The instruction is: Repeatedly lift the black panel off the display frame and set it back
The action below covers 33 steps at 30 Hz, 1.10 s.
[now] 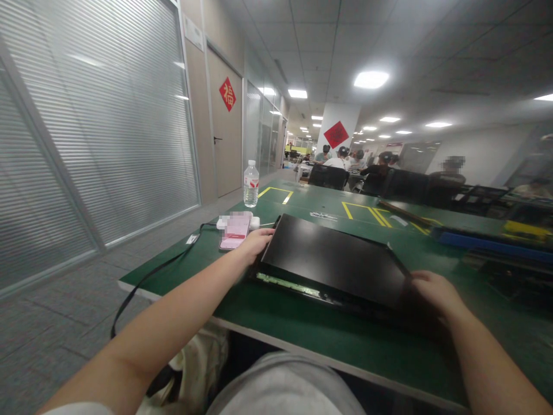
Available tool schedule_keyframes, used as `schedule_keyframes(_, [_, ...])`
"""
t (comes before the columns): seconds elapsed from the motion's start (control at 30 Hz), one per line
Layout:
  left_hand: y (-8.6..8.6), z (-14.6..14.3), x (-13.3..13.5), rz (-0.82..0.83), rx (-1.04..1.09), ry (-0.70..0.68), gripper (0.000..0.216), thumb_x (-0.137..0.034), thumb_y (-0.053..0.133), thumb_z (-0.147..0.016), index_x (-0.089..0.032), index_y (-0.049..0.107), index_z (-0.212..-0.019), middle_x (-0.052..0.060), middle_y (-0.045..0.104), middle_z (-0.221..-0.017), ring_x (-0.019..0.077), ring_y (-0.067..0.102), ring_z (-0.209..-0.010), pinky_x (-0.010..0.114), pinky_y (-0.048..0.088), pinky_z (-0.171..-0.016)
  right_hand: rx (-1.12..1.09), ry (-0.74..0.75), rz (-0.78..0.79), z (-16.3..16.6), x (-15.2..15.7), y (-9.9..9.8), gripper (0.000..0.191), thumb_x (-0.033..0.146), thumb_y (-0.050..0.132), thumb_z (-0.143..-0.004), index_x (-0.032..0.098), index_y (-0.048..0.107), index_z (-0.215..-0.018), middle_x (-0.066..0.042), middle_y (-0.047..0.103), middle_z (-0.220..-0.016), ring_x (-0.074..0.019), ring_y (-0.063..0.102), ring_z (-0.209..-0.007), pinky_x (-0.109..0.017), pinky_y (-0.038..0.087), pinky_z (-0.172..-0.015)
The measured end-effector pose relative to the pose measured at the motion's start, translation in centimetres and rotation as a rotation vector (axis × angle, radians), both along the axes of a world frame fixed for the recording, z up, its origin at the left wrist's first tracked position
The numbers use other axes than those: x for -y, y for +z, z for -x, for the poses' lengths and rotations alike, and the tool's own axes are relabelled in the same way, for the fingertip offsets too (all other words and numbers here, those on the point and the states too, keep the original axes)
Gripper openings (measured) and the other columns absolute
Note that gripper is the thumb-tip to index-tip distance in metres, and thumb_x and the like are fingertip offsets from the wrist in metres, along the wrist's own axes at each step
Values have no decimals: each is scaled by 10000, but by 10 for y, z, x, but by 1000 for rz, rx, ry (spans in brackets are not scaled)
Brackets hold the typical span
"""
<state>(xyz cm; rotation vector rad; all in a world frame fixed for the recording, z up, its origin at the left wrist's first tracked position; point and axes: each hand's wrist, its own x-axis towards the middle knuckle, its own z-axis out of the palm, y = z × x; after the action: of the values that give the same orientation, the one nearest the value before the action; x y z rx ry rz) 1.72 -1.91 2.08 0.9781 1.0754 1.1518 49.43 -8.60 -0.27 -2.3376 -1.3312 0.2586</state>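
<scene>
A flat black screen panel (pixel 332 259) with a glossy face lies tilted between my two hands, over the green table (pixel 268 323). Along its near edge runs a thin green circuit strip (pixel 289 285). My left hand (pixel 258 242) grips the panel's left edge, its fingers partly hidden behind it. On the opposite side my right hand (pixel 436 291) closes on the right edge, with the fingertips out of sight beneath or behind the panel. A phone (pixel 235 230) with a lit pinkish screen lies just beyond my left hand.
A water bottle (pixel 251 184) stands near the table's left edge. From the phone area a black cable (pixel 151 271) hangs off the table. Yellow tape marks (pixel 367 210) cross the far side. Blurred blue and yellow items (pixel 496 242) lie at right. Several people sit farther back.
</scene>
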Motion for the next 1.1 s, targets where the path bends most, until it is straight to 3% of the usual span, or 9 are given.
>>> schedule_keyframes(0.43, [-4,2,-5,-5,-26,38,338,-84,729,-722,-148,747,-1053,21,720,-617,166,655,-490,261,533,-512,-18,-8,-77,4,2,0,414,192,585,-689,166,781,-1053,-109,770,-931,-258,695,-775,-341,504,-679])
schedule_keyframes(0.6, [-8,2,-7,-26,39,47,223,-187,781,-735,-142,753,-952,61,762,-740,195,714,-635,291,572,-623,-17,-2,-58,6,2,1,374,196,587,-711,184,792,-1024,-101,768,-950,-250,694,-800,-326,496,-673])
schedule_keyframes(0.83, [-3,1,2,-8,-22,-1,494,-70,838,-633,-148,702,-1101,62,770,-781,204,720,-639,304,573,-632,-18,42,-41,3,-1,-2,359,178,593,-713,191,797,-1008,-87,770,-909,-241,690,-792,-315,486,-664])
schedule_keyframes(1.1, [-2,1,2,-12,-17,-18,618,-92,846,-650,-160,658,-1235,59,773,-823,207,732,-672,307,586,-653,-25,29,-14,7,1,2,407,156,571,-742,182,780,-1091,-84,762,-908,-235,682,-778,-313,474,-665])
